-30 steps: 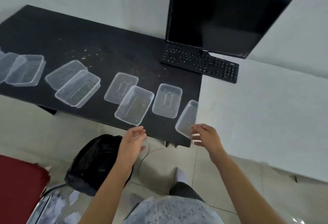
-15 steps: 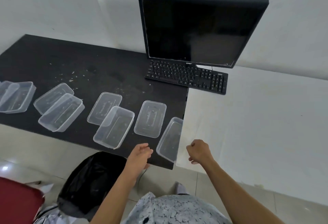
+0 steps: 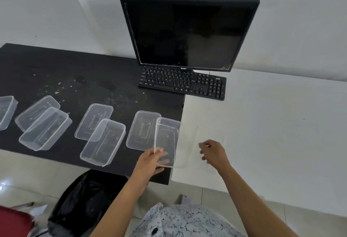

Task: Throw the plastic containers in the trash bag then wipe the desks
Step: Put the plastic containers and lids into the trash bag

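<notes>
Several clear plastic containers and lids lie in a row along the front of the black desk [image 3: 78,71]. My left hand [image 3: 150,162] grips the rightmost container [image 3: 167,139] by its near end, tilted up at the seam with the white desk [image 3: 277,124]. My right hand [image 3: 214,153] hovers low over the white desk, fingers loosely curled and holding nothing I can make out. A flat lid [image 3: 141,129] lies just left of the held container. Another container [image 3: 104,142] rests partly on a second lid [image 3: 93,118]. The black trash bag [image 3: 84,203] stands open on the floor below the black desk's front edge.
A dark monitor [image 3: 187,32] and a black keyboard [image 3: 182,82] sit at the back, across the seam of the two desks. Crumbs [image 3: 62,86] and smears dot the black desk. Something red [image 3: 13,221] is at the bottom left on the floor.
My left hand has reached up and taken hold of the rightmost container, lifting its near end. My right hand has moved right over the white desk and loosened from a fist.
</notes>
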